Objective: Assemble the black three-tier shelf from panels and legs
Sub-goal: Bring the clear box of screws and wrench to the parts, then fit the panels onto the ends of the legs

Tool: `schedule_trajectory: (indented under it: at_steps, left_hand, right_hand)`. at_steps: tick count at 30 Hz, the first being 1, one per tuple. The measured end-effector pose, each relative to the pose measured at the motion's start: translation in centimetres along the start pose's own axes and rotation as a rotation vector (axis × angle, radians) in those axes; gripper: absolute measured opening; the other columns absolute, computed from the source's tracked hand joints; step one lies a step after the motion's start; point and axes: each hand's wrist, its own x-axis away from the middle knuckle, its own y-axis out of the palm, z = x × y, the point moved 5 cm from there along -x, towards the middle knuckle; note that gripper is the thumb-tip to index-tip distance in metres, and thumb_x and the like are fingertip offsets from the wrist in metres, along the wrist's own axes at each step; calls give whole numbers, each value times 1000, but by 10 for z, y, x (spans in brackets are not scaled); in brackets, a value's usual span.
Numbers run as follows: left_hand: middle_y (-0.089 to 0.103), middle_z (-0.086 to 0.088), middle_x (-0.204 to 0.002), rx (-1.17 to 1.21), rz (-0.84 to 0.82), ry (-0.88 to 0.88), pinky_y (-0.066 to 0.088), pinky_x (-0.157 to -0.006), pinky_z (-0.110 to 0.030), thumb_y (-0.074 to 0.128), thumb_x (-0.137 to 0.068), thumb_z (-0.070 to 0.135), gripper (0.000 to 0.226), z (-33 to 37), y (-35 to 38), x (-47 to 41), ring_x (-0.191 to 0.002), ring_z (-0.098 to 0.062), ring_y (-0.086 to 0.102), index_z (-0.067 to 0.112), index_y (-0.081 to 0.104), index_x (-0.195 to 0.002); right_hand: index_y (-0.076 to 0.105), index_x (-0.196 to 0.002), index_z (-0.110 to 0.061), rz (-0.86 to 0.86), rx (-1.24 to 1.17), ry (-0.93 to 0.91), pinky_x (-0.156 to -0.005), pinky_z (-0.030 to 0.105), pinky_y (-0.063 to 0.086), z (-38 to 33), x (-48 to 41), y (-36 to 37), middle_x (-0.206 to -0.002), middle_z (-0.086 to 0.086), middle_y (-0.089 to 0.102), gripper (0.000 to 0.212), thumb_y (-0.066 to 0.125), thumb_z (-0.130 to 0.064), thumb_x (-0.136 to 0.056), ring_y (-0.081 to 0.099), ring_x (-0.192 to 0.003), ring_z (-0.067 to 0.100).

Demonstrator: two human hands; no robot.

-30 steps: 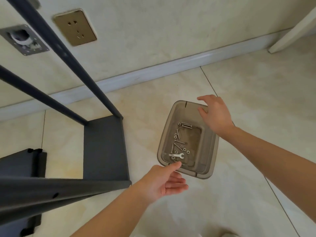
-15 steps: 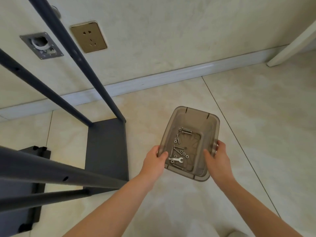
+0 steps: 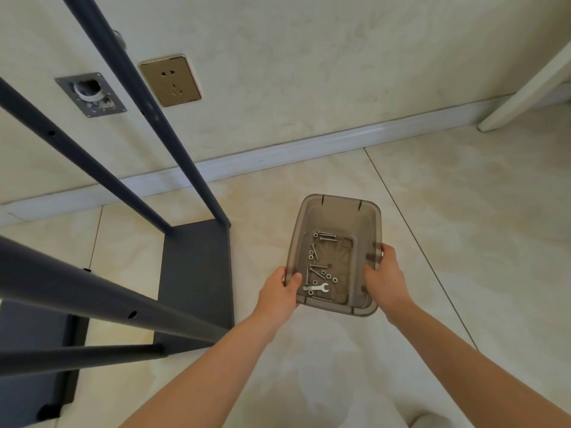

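Pale tiled floor (image 3: 463,211) meets a cream wall. At 9 o'clock the black shelf panel (image 3: 194,273) lies flat on it, with dark legs (image 3: 173,140) standing up from its corners. At the panel's 3 o'clock sits a clear brown bin (image 3: 336,200). The left hand (image 3: 278,293) and right hand (image 3: 384,279) grip its long rims, fingers curled over. Bolts (image 3: 324,236) and a small wrench (image 3: 316,287) lie inside. A wall socket (image 3: 170,80) sits at 11 o'clock.

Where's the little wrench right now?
In the head view, the wrench lies in the near left corner of the brown plastic bin, among loose bolts, just right of the left hand gripping the rim.
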Motion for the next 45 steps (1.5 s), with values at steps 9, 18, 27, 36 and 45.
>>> schedule_trajectory:
  at_steps: [9, 18, 27, 36, 45]
  left_hand:
    - [56, 3, -130, -98, 11, 28, 54, -100, -41, 48, -106, 34, 26, -7, -17, 28, -120, -23, 59, 19, 53, -127]
    - [53, 3, -133, -224, 10, 13, 57, -92, -26, 52, -105, 30, 22, -11, -81, 113, -118, -14, 57, 24, 53, -126]
    - [54, 17, -123, -400, -13, 41, 51, -71, -12, 55, -103, 31, 22, -11, -191, 200, -108, -1, 56, 28, 55, -124]
    - [69, 2, -100, -535, 255, -12, 59, -86, -31, 60, -98, 20, 7, 24, -301, 250, -91, -12, 68, 19, 67, -97]
    - [61, 3, -130, -320, 401, 252, 46, -109, -42, 67, -96, 24, 44, 94, -307, 279, -118, -16, 58, 19, 52, -137]
  right_hand:
    - [22, -153, -13, 107, 163, -102, -89, 38, 42, -11, 19, -18, -157, 8, 30, 65, 52, -9, -96, 49, -122, 27]
    - [40, -144, -12, 8, 269, -306, -96, 36, 42, -85, 77, -17, -145, 8, 47, 50, 51, -13, -96, 52, -124, 29]
    - [47, -137, -18, -340, 472, -612, -80, 19, 46, -172, 157, 19, -125, -5, 57, 42, 54, -16, -96, 61, -104, 12]
    - [38, -137, -27, -628, 619, -705, -81, 17, 50, -238, 239, 56, -125, -7, 56, 41, 54, -33, -100, 60, -106, 12]
    - [46, -133, -19, -469, 498, -702, -83, 28, 55, -260, 258, 76, -116, -8, 54, 33, 46, -33, -103, 62, -100, 15]
